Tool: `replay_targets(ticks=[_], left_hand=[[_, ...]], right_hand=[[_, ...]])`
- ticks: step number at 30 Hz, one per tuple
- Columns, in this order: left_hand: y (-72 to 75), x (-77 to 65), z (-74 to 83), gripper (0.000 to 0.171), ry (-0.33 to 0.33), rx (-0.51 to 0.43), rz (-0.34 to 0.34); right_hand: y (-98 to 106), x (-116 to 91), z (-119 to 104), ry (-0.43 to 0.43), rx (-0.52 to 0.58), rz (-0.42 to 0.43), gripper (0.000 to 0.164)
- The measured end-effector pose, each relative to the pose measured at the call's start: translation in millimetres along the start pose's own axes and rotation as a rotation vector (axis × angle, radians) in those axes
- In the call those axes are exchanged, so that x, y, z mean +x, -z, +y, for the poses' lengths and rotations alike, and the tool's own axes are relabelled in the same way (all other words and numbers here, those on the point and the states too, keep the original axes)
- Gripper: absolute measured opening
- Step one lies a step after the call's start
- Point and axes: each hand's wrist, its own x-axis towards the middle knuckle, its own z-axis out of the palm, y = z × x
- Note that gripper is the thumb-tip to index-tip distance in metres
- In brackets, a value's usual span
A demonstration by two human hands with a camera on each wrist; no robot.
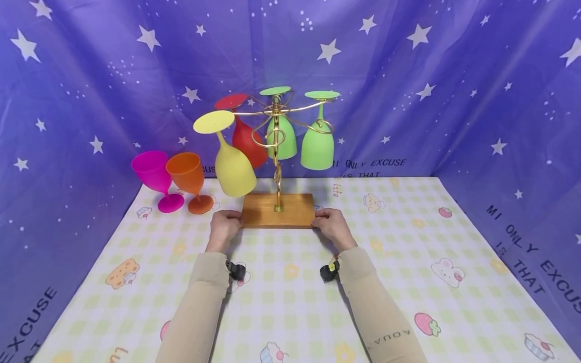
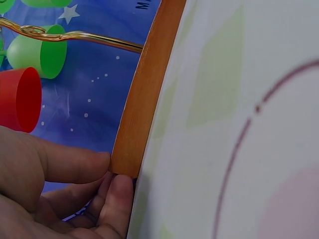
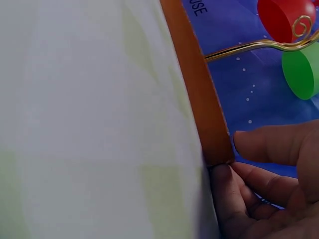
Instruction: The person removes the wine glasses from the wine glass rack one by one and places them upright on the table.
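"Where was the wooden base (image 1: 292, 214) from the fingers?"

"Between them: the left hand (image 1: 224, 227) pinched one end between thumb and fingers, the right hand (image 1: 335, 228) the other."

"And its long axis?"

"It ran from one hand's fingertips to the other's, so neither hand was nearer. The gold post (image 1: 279, 189) rose midway between them, and the yellow goblet (image 1: 235, 169) hung above the left fingers."
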Motion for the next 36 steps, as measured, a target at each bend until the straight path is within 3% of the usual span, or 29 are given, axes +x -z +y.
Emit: replay_targets(ticks=[7,13,19,23,27,36], left_hand=[[6.7,2.0,3.9,0.021,0.015,-0.010,-0.007],[7.9,5.6,10.8,0.023,0.008,-0.004,-0.015],[6.5,12.9,14.8,0.023,0.004,0.004,-0.009],[3.5,10.8,13.3,0.022,-0.011,0.011,-0.004],[-1.7,1.6,7.9,0.021,0.027,0.031,-0.035],[2.7,2.4,1.1,0.022,0.013,0.004,0.011]], right_hand=[[7.5,2.4,-12.0,-0.020,0.141,-0.066,0.028],[33.9,6.5,-27.2,0.034,0.149,-0.005,0.027],[67.2,13.9,-54.4,0.143,0.128,0.066,0.029],[84.4,10.4,-75.8,0.251,0.076,0.200,0.026],[102.2,0.0,-97.5,0.337,-0.034,0.327,0.026],[125.7,13.3,-177.0,0.605,-0.226,0.369,0.034]])
